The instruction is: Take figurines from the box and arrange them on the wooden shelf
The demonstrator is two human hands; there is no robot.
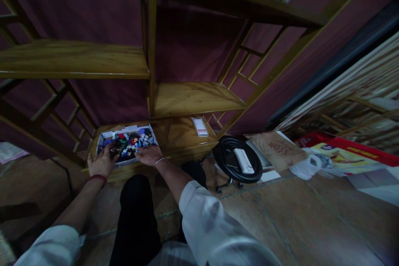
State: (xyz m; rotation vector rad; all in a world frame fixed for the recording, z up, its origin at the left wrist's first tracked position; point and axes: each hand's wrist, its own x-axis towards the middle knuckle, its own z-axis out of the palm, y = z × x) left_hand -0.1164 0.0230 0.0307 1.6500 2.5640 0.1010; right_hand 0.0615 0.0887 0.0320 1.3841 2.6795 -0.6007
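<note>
Pale rumpled sleeves (207, 216); red left-wrist bracelet (99, 177); slim silver right-wrist bangle (158, 161); black trousers (134, 214).

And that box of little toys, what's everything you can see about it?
The box is shallow, pale and open-topped, looking like cardboard. Pale pieces stick up along its back edge. It's crowded with small figures in blue, red, white and dark colours. It sits flat on the low wooden shelf, with the left hand and right hand over its front edge.

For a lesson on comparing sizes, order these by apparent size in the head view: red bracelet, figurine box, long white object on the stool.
1. Figurine box
2. Long white object
3. Red bracelet
</note>
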